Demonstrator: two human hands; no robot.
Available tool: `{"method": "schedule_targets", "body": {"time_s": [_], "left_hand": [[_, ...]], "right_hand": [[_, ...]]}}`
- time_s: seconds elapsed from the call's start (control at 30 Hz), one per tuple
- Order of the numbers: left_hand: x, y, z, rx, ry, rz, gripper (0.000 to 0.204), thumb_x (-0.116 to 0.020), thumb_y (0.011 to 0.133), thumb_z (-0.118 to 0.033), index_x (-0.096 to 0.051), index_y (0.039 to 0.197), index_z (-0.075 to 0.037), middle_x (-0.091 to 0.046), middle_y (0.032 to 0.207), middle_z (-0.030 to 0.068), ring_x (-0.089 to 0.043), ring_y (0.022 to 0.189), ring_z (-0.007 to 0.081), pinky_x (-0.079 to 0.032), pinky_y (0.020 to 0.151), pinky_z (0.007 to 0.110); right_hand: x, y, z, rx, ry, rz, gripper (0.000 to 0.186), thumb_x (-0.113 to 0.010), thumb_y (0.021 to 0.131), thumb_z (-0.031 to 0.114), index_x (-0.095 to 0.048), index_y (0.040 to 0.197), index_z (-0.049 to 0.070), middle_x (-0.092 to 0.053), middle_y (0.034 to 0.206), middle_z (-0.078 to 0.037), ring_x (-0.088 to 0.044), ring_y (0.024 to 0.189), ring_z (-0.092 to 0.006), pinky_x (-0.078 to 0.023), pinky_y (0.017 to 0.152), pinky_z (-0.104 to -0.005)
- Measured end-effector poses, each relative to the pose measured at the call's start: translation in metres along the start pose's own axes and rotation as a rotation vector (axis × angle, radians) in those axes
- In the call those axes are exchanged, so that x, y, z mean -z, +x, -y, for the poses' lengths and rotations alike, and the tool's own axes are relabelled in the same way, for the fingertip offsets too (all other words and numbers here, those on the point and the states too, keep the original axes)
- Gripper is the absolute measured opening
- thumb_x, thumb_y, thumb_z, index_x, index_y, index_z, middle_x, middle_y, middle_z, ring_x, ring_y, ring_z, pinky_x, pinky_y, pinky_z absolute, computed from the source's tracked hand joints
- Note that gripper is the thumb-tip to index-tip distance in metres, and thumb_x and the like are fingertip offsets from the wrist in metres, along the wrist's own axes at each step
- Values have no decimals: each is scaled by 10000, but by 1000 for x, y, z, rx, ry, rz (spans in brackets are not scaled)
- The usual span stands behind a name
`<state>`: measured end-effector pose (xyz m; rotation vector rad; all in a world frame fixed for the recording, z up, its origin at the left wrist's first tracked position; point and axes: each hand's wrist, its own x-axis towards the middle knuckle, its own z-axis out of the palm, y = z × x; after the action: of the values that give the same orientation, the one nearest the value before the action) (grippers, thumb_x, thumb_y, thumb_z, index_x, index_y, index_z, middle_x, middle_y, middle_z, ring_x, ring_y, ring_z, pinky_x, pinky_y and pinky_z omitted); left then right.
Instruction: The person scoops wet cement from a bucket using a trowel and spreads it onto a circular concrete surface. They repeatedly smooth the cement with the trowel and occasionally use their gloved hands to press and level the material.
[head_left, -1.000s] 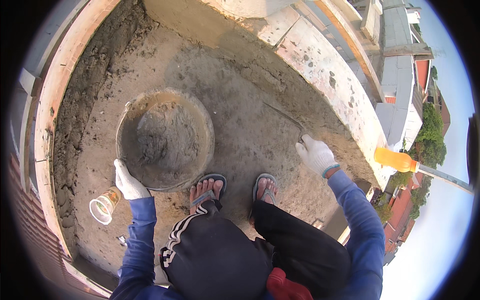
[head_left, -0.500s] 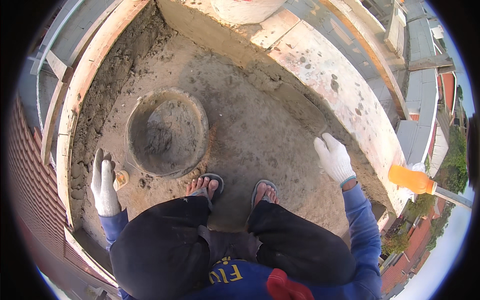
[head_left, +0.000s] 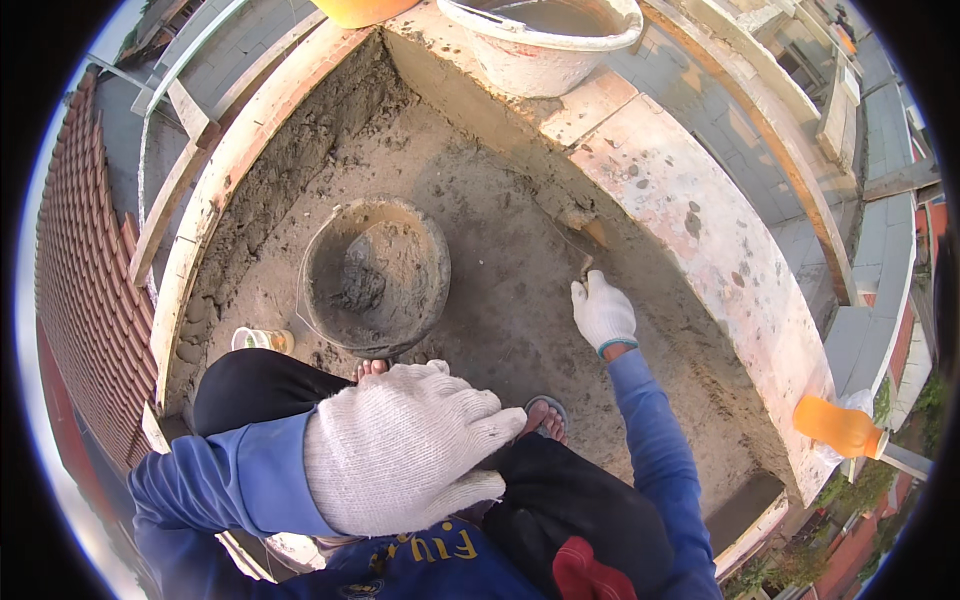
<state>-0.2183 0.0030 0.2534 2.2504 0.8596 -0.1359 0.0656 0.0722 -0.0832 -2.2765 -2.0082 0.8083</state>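
My right hand [head_left: 604, 312], in a white knitted glove, is closed round the handle of a trowel [head_left: 586, 265]. The trowel's blade lies against the mortar-coated inner face of the low wall [head_left: 680, 195] on the right; its outline blends with the grey mortar. Close to the camera, over my lap, my gloved left hand [head_left: 405, 450] is held with fingers apart and nothing visible in it; its palm is hidden. Between the walls stands a dark round bucket [head_left: 436, 300] with wet grey mortar [head_left: 358, 282] in it.
A white tub [head_left: 545, 60] stands on the wall's far corner beside an orange container [head_left: 362, 8]. An orange bottle [head_left: 838, 426] lies on the right wall's top. Left of the bucket sits a plastic cup [head_left: 262, 340]. Tiled roofs [head_left: 90, 290] slope away outside the left wall.
My left hand has come from beside the cup to over my lap, near the camera. The right hand with the trowel has shifted along the right wall. The view has turned and shifted.
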Motion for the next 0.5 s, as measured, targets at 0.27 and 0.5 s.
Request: {"method": "schedule_targets", "body": {"time_s": [0.27,0.5], "left_hand": [[-13,-5,23,-34,159,-178,599,-885,873,-416,-715,1310,-43,-723,1097,92,-735,1040,304,-588,974,453],[-4,-11,34,-81,79,-186,584,-906,837,-412,-713,1261,-60,-696,1047,71,-717,1002,268,-589,956,426]], "right_hand": [[36,20,61,36,235,-85,429,-614,1141,470,-696,1231,59,-805,1168,-245,-755,1091,-500,-596,935,-602],[88,-40,62,-161,736,-44,356,-646,1154,342,-646,1133,-14,-683,875,-78,-670,657,-129,-547,544,-324]]}}
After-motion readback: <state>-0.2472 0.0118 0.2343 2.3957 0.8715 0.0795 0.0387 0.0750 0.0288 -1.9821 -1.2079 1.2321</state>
